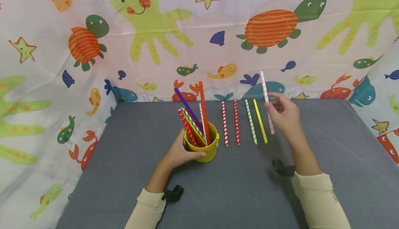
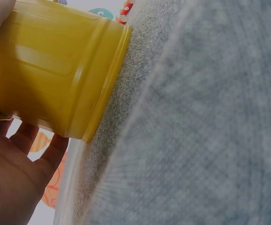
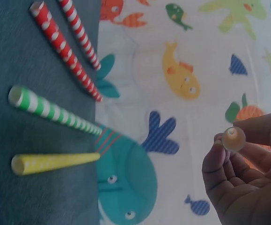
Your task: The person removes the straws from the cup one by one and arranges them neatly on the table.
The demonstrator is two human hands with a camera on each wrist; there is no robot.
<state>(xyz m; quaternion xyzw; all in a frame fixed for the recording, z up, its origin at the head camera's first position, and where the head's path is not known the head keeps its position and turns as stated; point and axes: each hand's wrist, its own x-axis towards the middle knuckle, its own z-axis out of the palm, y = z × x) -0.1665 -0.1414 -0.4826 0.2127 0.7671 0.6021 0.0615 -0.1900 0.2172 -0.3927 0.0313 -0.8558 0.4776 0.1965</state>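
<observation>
My left hand (image 1: 182, 151) grips a small yellow bucket (image 1: 207, 154) from its left side, the thumb across the front. Several paper straws stand in the bucket, among them a purple straw (image 1: 187, 106), an orange straw (image 1: 204, 111) and a red dotted straw (image 1: 187, 128). In the left wrist view the yellow bucket (image 2: 46, 65) appears sideways, with fingers beneath it. My right hand (image 1: 283, 113) pinches a pale pink patterned straw (image 1: 264, 87) between thumb and fingertips, nearly upright. The right wrist view looks at the end of this pink straw (image 3: 233, 139).
On the grey table (image 1: 237, 187) lie a red-and-white striped straw (image 1: 224, 123), a red dotted straw (image 1: 236, 122), a green-and-white striped straw (image 1: 251, 121) and a yellow straw (image 1: 260, 121), side by side right of the bucket. A sea-animal patterned cloth (image 1: 187, 14) hangs behind.
</observation>
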